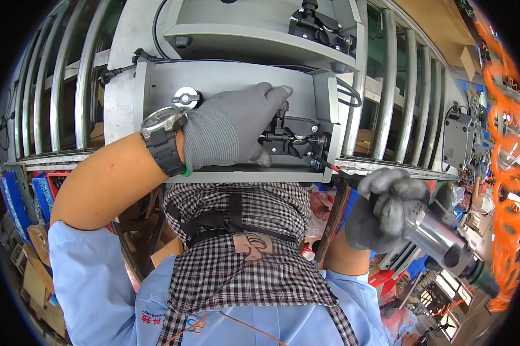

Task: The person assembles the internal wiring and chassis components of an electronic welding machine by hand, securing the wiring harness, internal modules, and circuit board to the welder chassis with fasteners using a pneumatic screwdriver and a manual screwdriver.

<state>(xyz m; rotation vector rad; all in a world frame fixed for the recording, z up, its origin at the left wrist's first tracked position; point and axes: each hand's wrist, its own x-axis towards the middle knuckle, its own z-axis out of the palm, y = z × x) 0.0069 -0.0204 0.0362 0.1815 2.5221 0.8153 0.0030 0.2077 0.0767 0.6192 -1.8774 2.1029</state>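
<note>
My left hand [234, 124], in a grey knit glove, reaches into a grey metal housing [237, 177]. Its thumb and fingers straddle the left end of a black jointed bracket [297, 135], steadying it against the housing; the fingertips' contact is partly hidden. My right hand [384, 210], gloved in dark grey, is wrapped around a silver-bodied power screwdriver [436, 239]. The screwdriver lies slanted, its thin bit [329, 166] pointing up and left to the bracket's lower right corner, by a screw. Whether the tip sits in the screw is too small to tell.
A second grey housing [231, 34] with a similar black bracket [323, 26] lies beyond. Metal rollers [390, 86] flank the work on both sides. A black cable [349, 95] loops at the housing's right. An orange coiled hose [499, 138] hangs at the far right.
</note>
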